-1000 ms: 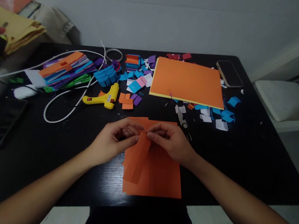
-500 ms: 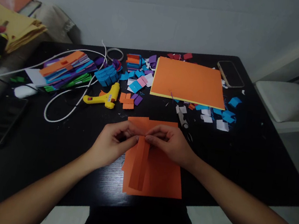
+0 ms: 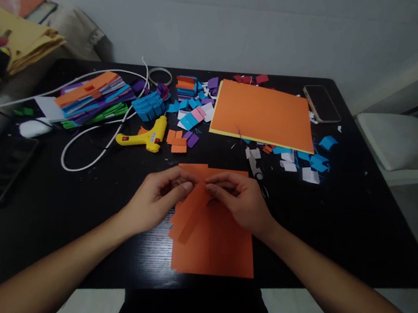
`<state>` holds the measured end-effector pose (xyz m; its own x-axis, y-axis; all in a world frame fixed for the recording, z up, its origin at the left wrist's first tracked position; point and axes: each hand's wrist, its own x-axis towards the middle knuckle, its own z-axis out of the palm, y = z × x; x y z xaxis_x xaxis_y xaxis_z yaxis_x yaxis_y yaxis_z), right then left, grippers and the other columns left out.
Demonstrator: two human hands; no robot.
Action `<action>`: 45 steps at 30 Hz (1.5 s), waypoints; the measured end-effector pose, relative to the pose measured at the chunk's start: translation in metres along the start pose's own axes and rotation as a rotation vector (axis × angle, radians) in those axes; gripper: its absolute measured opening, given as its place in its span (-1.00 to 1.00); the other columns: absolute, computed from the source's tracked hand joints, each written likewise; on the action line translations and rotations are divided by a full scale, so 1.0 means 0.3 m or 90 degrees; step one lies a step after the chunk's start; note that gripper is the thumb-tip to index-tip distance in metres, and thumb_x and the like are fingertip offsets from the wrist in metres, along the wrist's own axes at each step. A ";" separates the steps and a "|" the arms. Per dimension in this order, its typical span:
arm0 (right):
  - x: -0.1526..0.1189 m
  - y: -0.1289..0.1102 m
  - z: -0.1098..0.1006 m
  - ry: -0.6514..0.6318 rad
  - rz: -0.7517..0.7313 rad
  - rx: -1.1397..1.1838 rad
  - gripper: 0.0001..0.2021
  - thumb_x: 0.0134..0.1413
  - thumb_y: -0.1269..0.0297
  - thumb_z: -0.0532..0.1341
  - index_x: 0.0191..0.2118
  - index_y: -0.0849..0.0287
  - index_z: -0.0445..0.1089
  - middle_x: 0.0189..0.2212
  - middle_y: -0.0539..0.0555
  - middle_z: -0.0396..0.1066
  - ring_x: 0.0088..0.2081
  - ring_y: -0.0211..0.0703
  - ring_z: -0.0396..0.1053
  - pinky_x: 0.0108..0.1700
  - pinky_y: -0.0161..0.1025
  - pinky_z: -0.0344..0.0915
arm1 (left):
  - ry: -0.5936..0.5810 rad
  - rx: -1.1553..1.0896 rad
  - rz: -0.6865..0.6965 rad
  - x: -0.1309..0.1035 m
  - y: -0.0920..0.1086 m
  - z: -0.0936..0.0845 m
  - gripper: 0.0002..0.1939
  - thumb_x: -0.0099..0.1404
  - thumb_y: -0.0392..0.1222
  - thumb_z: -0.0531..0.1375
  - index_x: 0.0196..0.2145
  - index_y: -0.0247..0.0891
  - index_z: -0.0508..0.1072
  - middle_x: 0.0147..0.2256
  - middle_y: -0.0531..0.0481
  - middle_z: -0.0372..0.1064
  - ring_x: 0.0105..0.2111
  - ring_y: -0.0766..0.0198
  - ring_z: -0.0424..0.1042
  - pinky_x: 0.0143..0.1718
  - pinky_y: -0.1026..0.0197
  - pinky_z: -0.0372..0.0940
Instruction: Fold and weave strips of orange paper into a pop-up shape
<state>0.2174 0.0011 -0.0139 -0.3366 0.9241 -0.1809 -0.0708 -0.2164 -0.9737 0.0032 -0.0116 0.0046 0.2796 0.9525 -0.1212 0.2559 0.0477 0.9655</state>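
A folded orange paper strip [image 3: 194, 211] hangs slantwise between my hands, its lower end toward the left and a little blurred. My left hand [image 3: 159, 196] has thumb and forefinger closed at the strip's upper left edge. On the other side, the fingers of my right hand [image 3: 241, 200] are pinched at its upper right edge; the exact contact is hard to see. Beneath the strip, several orange paper sheets [image 3: 233, 248] lie stacked on the black table [image 3: 322, 234], their left edges uneven.
Beyond my hands lie a yellow glue gun [image 3: 153, 136], a white cable [image 3: 65, 152], bundled colored strips [image 3: 96, 96] and folded paper bits [image 3: 188, 120]. A large orange sheet [image 3: 265, 113] covers yellow paper. Scissors [image 3: 258, 174] sit near my right hand; a phone [image 3: 322, 104] lies at the back right.
The strip has turned from nearly upright to slanted, with its lower end swung left and up. My left thumb has shifted slightly up and left.
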 end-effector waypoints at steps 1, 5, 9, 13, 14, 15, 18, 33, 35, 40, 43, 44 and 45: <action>0.001 0.003 -0.001 0.015 -0.013 0.005 -0.80 0.10 0.16 0.44 -0.22 0.14 0.58 -0.33 0.04 0.64 -0.34 -0.17 0.61 -0.22 -0.21 0.61 | -0.007 0.002 -0.005 0.001 -0.002 -0.003 -0.78 0.39 -0.06 0.24 -0.15 -0.25 0.55 -0.36 0.00 0.47 -0.37 0.27 0.42 -0.33 0.27 0.32; 0.005 0.007 -0.005 0.076 -0.051 0.014 -0.80 0.12 0.16 0.43 -0.17 0.12 0.60 -0.30 0.05 0.64 -0.27 -0.16 0.61 -0.21 -0.21 0.62 | -0.047 0.063 -0.029 0.004 -0.013 -0.017 -0.77 0.33 -0.03 0.32 -0.21 -0.25 0.50 -0.39 0.03 0.45 -0.41 0.29 0.40 -0.38 0.27 0.29; 0.006 0.000 -0.014 0.093 -0.059 -0.014 -0.80 0.12 0.13 0.42 -0.20 0.11 0.60 -0.29 0.05 0.62 -0.25 -0.13 0.59 -0.19 -0.17 0.61 | -0.048 0.118 -0.011 0.006 -0.024 -0.034 -0.79 0.39 -0.04 0.27 -0.26 -0.25 0.53 -0.39 0.03 0.46 -0.42 0.31 0.40 -0.39 0.28 0.26; 0.005 -0.006 -0.023 0.073 -0.088 -0.090 -0.82 0.12 0.14 0.42 -0.22 0.10 0.60 -0.27 0.06 0.62 -0.21 -0.11 0.58 -0.13 -0.17 0.55 | -0.053 0.150 0.028 0.002 -0.019 -0.037 -0.82 0.40 -0.09 0.26 -0.26 -0.25 0.57 -0.41 0.03 0.48 -0.42 0.32 0.41 -0.40 0.29 0.26; 0.005 -0.008 -0.025 0.072 -0.096 -0.106 -0.83 0.12 0.14 0.42 -0.24 0.10 0.60 -0.28 0.06 0.62 -0.21 -0.12 0.58 -0.12 -0.18 0.54 | -0.050 0.162 0.042 0.002 -0.017 -0.035 -0.82 0.40 -0.10 0.26 -0.28 -0.25 0.57 -0.43 0.04 0.47 -0.44 0.33 0.40 -0.40 0.29 0.26; 0.005 -0.010 -0.027 0.073 -0.100 -0.116 -0.84 0.13 0.14 0.42 -0.26 0.10 0.60 -0.29 0.06 0.62 -0.21 -0.12 0.57 -0.11 -0.18 0.53 | -0.043 0.168 0.056 0.002 -0.015 -0.033 -0.82 0.39 -0.11 0.27 -0.30 -0.25 0.57 -0.44 0.04 0.47 -0.44 0.33 0.40 -0.40 0.29 0.27; 0.007 -0.023 -0.034 0.095 -0.093 -0.095 -0.83 0.11 0.13 0.43 -0.31 0.11 0.59 -0.35 0.04 0.60 -0.28 -0.14 0.56 -0.18 -0.19 0.54 | -0.010 0.148 0.075 0.005 -0.010 -0.030 -0.85 0.38 -0.12 0.28 -0.29 -0.25 0.57 -0.42 0.03 0.48 -0.42 0.32 0.42 -0.37 0.29 0.30; 0.024 -0.027 -0.059 0.203 -0.063 0.080 -0.78 0.00 0.11 0.51 -0.30 0.11 0.59 -0.35 0.01 0.55 -0.30 -0.22 0.52 -0.21 -0.21 0.63 | 0.139 -0.049 0.001 0.017 0.020 -0.034 -0.82 0.26 -0.11 0.40 -0.28 -0.29 0.62 -0.46 0.00 0.56 -0.49 0.34 0.48 -0.40 0.31 0.39; 0.024 -0.028 -0.058 0.209 -0.058 0.071 -0.77 0.00 0.10 0.51 -0.30 0.11 0.59 -0.34 0.01 0.56 -0.30 -0.20 0.53 -0.20 -0.20 0.64 | 0.146 -0.054 -0.001 0.016 0.019 -0.035 -0.83 0.25 -0.12 0.41 -0.28 -0.28 0.63 -0.45 0.00 0.57 -0.49 0.35 0.48 -0.40 0.31 0.40; 0.025 -0.028 -0.059 0.210 -0.055 0.064 -0.75 -0.02 0.08 0.51 -0.30 0.12 0.59 -0.34 0.02 0.56 -0.30 -0.19 0.53 -0.20 -0.17 0.64 | 0.149 -0.054 -0.011 0.015 0.014 -0.036 -0.83 0.25 -0.12 0.41 -0.26 -0.26 0.65 -0.44 0.00 0.58 -0.47 0.33 0.50 -0.38 0.30 0.41; 0.025 -0.030 -0.060 0.211 -0.053 0.067 -0.74 -0.02 0.08 0.51 -0.30 0.12 0.59 -0.34 0.02 0.56 -0.30 -0.19 0.53 -0.20 -0.17 0.64 | 0.146 -0.060 -0.014 0.014 0.010 -0.038 -0.83 0.25 -0.11 0.41 -0.26 -0.25 0.65 -0.45 0.01 0.59 -0.47 0.33 0.51 -0.37 0.30 0.42; 0.025 -0.030 -0.060 0.211 -0.052 0.066 -0.75 -0.02 0.08 0.51 -0.30 0.12 0.59 -0.34 0.02 0.56 -0.30 -0.19 0.53 -0.20 -0.17 0.64 | 0.146 -0.061 -0.015 0.013 0.009 -0.038 -0.83 0.25 -0.11 0.41 -0.26 -0.25 0.65 -0.45 0.01 0.59 -0.47 0.33 0.52 -0.37 0.31 0.42; 0.024 -0.031 -0.060 0.211 -0.050 0.066 -0.75 -0.01 0.08 0.51 -0.30 0.12 0.59 -0.34 0.02 0.56 -0.30 -0.19 0.53 -0.20 -0.17 0.64 | 0.146 -0.061 -0.016 0.013 0.009 -0.039 -0.83 0.26 -0.11 0.41 -0.26 -0.25 0.65 -0.44 0.01 0.59 -0.46 0.33 0.52 -0.36 0.31 0.42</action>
<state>0.2325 0.0156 -0.0086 -0.0042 0.9876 -0.1571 -0.1851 -0.1552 -0.9704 -0.0059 -0.0043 0.0093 0.0542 0.9935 -0.1005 0.1684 0.0901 0.9816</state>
